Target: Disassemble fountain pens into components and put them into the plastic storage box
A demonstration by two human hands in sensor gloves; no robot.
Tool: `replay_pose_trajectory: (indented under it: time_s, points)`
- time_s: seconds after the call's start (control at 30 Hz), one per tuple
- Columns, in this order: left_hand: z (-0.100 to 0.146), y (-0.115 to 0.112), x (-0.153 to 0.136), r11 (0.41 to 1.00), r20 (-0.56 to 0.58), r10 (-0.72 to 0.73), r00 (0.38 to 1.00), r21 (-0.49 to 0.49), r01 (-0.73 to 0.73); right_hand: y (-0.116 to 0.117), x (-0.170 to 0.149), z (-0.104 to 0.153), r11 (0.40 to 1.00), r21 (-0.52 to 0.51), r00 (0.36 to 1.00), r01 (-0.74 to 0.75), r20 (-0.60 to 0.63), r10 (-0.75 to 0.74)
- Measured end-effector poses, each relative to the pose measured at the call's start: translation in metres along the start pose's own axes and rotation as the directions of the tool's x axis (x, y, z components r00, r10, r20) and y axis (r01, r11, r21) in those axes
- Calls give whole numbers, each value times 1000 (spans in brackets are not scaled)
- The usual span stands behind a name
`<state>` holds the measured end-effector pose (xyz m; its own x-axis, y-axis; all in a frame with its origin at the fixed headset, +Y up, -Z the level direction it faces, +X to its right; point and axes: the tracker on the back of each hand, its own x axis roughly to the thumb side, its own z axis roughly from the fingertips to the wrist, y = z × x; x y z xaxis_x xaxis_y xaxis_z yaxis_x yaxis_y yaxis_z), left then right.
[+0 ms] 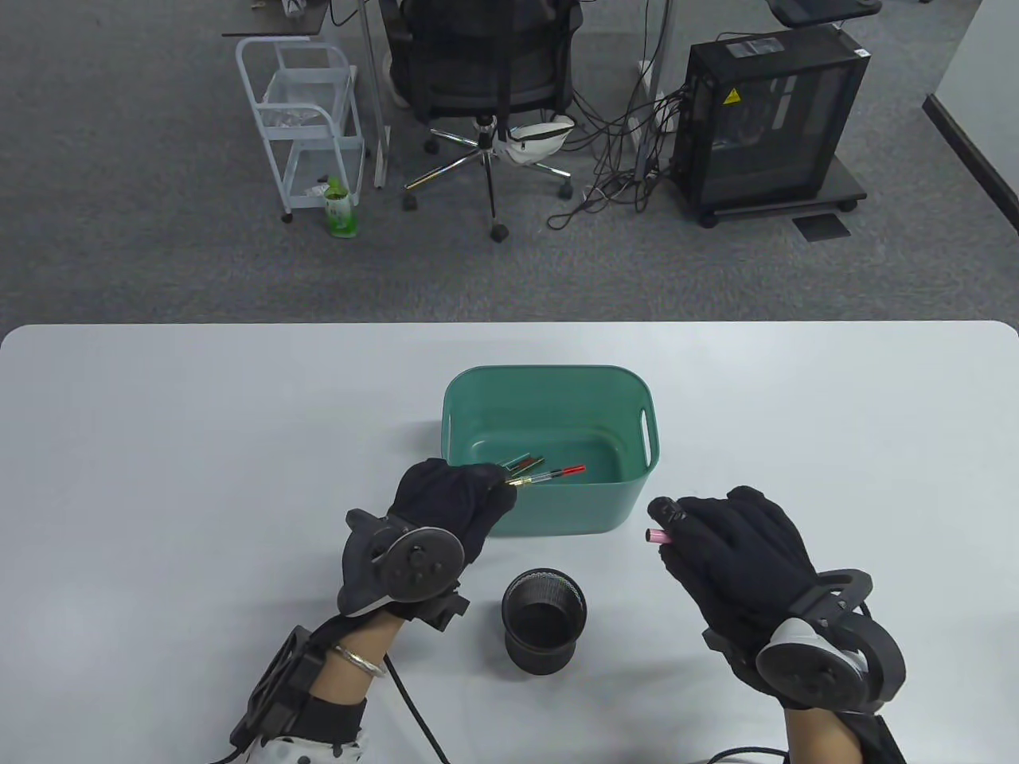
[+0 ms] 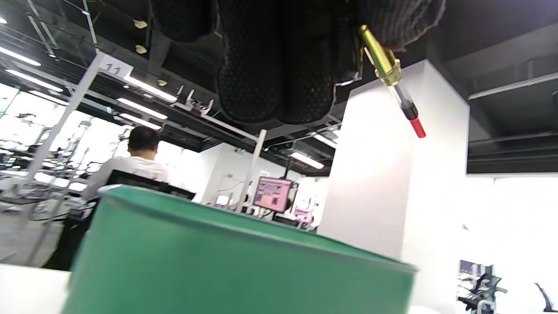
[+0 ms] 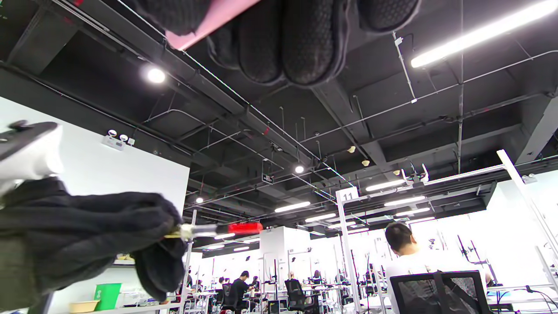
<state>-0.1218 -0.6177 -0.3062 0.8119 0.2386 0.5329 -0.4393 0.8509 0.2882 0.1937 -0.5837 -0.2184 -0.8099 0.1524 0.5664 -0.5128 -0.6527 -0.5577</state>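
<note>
My left hand pinches a pen's inner section, gold collar with a clear tube and red end, over the near-left rim of the green plastic box. The left wrist view shows that section sticking out from my fingers above the box wall. My right hand, to the right of the box and above the table, grips a pink pen barrel; its end shows in the right wrist view. Several pen parts lie inside the box.
A black mesh pen cup stands between my hands near the table's front. Beyond the table's far edge are an office chair, a white cart and a computer tower. A person sits in the background.
</note>
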Motion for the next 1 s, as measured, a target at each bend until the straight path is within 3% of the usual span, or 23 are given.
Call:
replay_pose_trajectory:
  time_s: [0.43, 1.0]
  points:
    - [-36, -31, -16, 992, -143, 10, 990, -124, -28, -2, 0, 0, 1000, -10, 1000, 12, -1, -12]
    - [-50, -60, -17, 982, -167, -34, 985, -187, 2, -8, 0, 2, 999, -37, 1000, 29, 0, -29]
